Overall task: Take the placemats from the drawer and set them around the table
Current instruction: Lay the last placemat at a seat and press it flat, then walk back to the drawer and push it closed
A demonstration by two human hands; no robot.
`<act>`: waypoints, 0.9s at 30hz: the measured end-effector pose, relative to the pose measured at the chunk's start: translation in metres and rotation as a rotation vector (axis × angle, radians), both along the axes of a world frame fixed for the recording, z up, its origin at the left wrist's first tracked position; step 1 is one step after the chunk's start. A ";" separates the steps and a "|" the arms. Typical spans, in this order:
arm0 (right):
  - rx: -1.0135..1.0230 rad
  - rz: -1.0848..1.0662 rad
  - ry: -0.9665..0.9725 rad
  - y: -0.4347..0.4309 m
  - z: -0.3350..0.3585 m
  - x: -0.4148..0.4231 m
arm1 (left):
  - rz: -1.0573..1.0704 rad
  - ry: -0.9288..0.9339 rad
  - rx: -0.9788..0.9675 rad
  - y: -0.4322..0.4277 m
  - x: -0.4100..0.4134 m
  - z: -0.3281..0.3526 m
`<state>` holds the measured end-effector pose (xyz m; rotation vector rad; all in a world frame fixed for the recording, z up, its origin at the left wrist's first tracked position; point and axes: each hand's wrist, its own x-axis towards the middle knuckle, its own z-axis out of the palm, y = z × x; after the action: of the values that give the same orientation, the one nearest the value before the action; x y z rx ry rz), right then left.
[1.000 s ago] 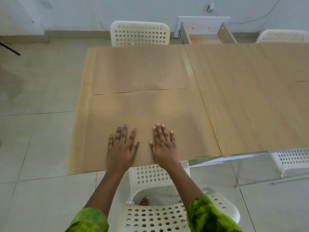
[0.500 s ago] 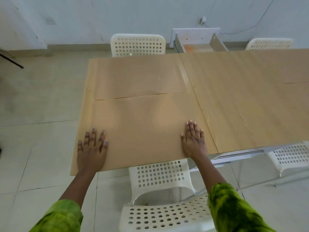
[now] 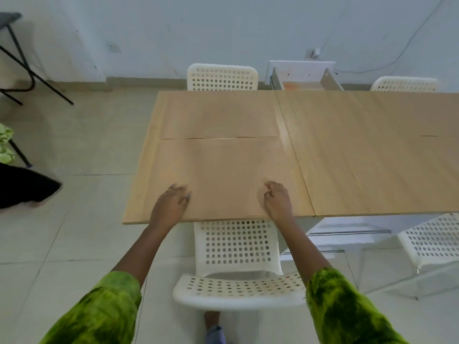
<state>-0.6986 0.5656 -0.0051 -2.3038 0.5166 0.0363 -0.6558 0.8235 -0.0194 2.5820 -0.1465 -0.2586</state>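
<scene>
Nearest, chair: the white perforated chair (image 3: 236,247) stands behind the wrists, between the two forearms, marking the seat this setting serves.
Left hand: the left hand (image 3: 171,204) is knuckles-up with its fingers loosely bent and their tips down on the mat; it grips nothing.
Right hand: the right hand (image 3: 277,201) has its fingers curled in tighter and blurred. Whether they pinch anything cannot be told.
Near placemat: the near placemat (image 3: 223,170) lies flat under both sets of fingertips, with its near edge along the table edge. It sits squarely before the chair, which is likely why the hands rest at its two sides.
Far placemat: the far placemat (image 3: 218,115) lies just beyond the fingertips, meeting the near one at a thin seam, and faces the far chair (image 3: 222,76).
Table: the table (image 3: 360,157) runs on to the right of the right fingers. A faint line there may be another seam between mats, but this is unclear.
Drawer: the drawer (image 3: 305,81) stands open well beyond the fingertips, past the far edge. It looks emptied, so the task seems near its end.
</scene>
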 end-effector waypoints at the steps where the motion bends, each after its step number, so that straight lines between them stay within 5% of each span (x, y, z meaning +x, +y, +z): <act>1: 0.050 -0.016 -0.006 0.004 0.002 -0.004 | 0.033 0.000 -0.081 -0.002 -0.008 0.007; 12: 0.499 0.025 0.029 0.104 0.014 -0.018 | 0.255 0.101 -0.548 0.065 -0.036 0.040; 22: 0.775 -0.095 0.004 0.287 0.008 0.021 | 0.263 0.124 -0.631 0.232 0.003 0.043; 27: 0.738 -0.085 -0.011 0.368 0.017 0.058 | 0.273 0.131 -0.671 0.312 0.038 0.056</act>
<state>-0.6408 0.9337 0.0123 -1.5600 0.4913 0.1465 -0.6175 1.1354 0.0364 1.8846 0.1464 -0.2269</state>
